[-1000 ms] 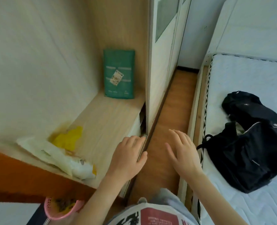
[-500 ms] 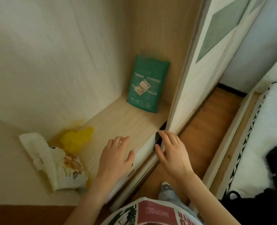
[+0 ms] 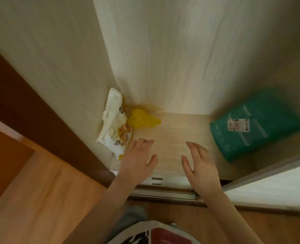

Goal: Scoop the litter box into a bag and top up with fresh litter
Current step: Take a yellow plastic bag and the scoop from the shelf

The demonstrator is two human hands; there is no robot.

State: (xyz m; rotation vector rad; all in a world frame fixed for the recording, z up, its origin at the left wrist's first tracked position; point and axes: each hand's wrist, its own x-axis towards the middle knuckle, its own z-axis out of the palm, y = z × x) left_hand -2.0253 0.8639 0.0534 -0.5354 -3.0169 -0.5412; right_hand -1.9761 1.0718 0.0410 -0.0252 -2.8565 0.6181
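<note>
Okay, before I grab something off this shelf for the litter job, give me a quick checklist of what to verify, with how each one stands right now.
1. Left hand free: ok, open and holding nothing, fingers spread over the shelf.
2. Right hand free: ok, open and holding nothing.
3. Bags within reach: ok, the white printed bag lies just beyond the left hand, with the yellow bag beside it.
4. Green package reachable: ok, it leans in the shelf's right corner, apart from the right hand.
5. Which pack holds fresh litter: cannot tell, the labels are blurred.
6. Litter box and scoop located: cannot tell, neither is in view.
</note>
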